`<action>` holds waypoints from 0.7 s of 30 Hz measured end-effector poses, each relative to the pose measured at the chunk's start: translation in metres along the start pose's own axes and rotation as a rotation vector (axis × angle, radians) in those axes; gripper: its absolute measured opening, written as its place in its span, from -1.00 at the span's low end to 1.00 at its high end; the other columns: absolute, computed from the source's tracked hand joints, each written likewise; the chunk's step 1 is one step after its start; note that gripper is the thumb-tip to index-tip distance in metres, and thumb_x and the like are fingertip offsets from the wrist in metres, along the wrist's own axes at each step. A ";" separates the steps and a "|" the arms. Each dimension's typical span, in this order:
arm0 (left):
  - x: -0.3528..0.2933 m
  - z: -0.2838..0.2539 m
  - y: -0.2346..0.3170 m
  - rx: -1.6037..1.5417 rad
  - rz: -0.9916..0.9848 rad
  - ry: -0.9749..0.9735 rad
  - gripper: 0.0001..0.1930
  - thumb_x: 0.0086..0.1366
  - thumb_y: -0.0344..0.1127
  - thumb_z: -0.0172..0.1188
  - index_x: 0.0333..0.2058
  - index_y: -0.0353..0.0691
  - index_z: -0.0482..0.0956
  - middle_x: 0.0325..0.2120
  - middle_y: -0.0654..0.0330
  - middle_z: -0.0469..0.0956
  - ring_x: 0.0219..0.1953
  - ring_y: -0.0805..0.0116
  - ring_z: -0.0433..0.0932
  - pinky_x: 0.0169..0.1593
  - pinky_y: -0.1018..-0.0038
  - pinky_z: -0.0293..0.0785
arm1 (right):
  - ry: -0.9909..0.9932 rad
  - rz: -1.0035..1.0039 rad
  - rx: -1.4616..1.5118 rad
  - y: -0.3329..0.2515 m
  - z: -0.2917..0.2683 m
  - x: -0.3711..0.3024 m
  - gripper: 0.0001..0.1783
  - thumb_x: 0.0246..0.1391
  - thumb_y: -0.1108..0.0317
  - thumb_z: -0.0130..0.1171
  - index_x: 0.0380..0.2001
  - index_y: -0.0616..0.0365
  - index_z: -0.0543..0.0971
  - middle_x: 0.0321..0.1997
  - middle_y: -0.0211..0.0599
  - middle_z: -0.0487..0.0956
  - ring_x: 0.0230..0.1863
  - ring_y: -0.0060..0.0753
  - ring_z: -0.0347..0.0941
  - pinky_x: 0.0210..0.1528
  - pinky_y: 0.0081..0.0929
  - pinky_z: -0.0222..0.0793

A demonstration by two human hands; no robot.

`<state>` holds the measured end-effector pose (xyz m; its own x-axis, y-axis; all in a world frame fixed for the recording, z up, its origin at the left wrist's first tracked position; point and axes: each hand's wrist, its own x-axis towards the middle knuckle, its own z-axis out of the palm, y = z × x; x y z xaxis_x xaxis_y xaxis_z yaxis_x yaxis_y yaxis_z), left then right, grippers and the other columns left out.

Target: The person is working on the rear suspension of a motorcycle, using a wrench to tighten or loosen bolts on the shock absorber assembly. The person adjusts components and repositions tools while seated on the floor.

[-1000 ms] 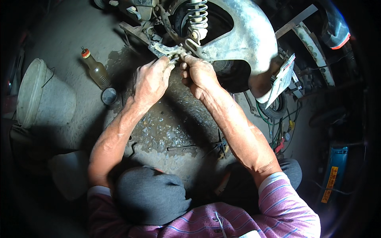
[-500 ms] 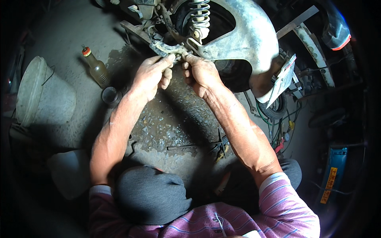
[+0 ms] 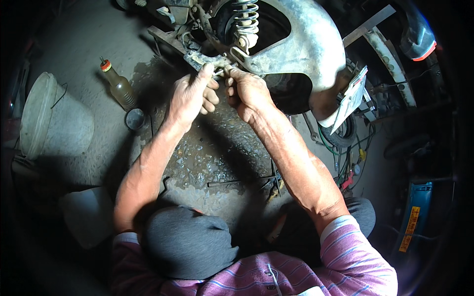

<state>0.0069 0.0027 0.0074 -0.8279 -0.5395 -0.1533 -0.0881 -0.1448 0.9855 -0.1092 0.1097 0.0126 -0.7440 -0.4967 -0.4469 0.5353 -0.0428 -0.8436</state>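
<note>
At far centre, I see the bracket (image 3: 199,59) slant far-left, beyond left hand (image 3: 189,96) and right hand (image 3: 251,92); fingers curled, grip unclear.

Two grips (image 3: 191,97) (image 3: 251,92), one bottle (image 3: 122,89) (one spring (image 3: 246,20))

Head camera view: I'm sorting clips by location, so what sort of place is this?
Probably a vehicle repair workshop: a coil spring stands beside a stained, fender-like panel, and a wrench lies on the grimy floor to the right.
</note>
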 end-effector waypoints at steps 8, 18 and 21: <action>0.008 0.000 -0.011 0.337 0.273 0.006 -0.84 0.51 -0.30 0.18 -0.18 -0.26 0.64 -0.53 0.20 0.61 -0.57 0.50 0.55 -0.48 0.50 0.47 | -0.054 -0.045 -0.071 -0.004 -0.003 -0.002 -0.76 0.37 0.33 0.19 -0.42 0.15 0.58 -0.58 -0.45 0.49 -0.67 -0.60 0.27 -0.68 -0.55 0.04; 0.009 -0.006 -0.010 0.113 -0.044 0.066 -0.46 0.49 0.20 0.19 -0.29 -0.27 0.62 -0.63 0.28 0.58 -0.68 0.54 0.49 -0.58 0.60 0.37 | -0.035 0.032 -0.028 -0.005 -0.004 -0.001 -0.82 0.38 0.28 0.19 -0.34 0.07 0.63 -0.56 -0.62 0.47 -0.61 -0.65 0.29 -0.58 -0.59 0.12; 0.010 -0.009 -0.008 -0.240 -0.269 -0.094 -0.52 0.52 0.14 0.17 -0.32 -0.22 0.59 -0.67 0.35 0.49 -0.71 0.57 0.40 -0.62 0.60 0.30 | -0.033 0.035 -0.030 -0.004 -0.004 -0.001 -0.80 0.38 0.27 0.20 -0.35 0.06 0.63 -0.57 -0.62 0.46 -0.61 -0.65 0.29 -0.58 -0.58 0.12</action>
<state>0.0044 -0.0091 -0.0023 -0.8409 -0.3789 -0.3864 -0.1866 -0.4673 0.8642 -0.1117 0.1136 0.0154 -0.7111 -0.5255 -0.4671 0.5485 0.0009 -0.8362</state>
